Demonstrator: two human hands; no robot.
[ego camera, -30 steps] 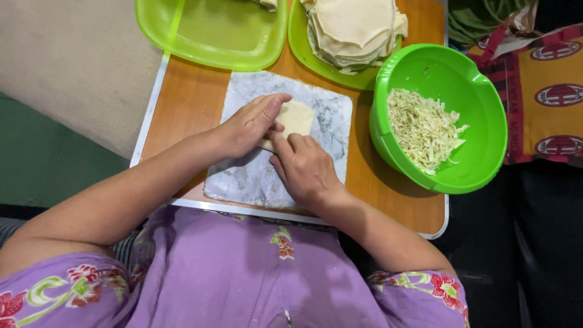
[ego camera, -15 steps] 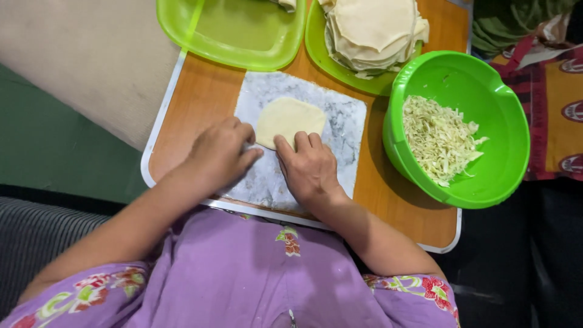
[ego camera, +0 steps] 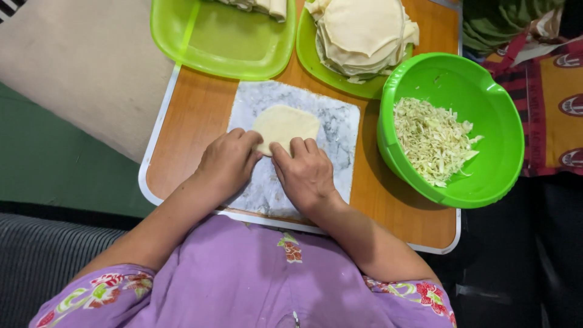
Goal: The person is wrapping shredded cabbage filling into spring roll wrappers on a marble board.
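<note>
My left hand (ego camera: 228,163) and right hand (ego camera: 305,173) lie flat, fingers together, pressing the near edge of the dough wrapper (ego camera: 285,126) on the marble board (ego camera: 331,127)

Glossy plastic bowl (ego camera: 495,127); matt marbled board (ego camera: 337,130); wood-look table (ego camera: 194,121).

Both hands are drawing back toward the person: the left hand (ego camera: 226,163) and right hand (ego camera: 305,173) are uncovering the pale round dough wrapper (ego camera: 285,126), now pressing only its near edge.
</note>
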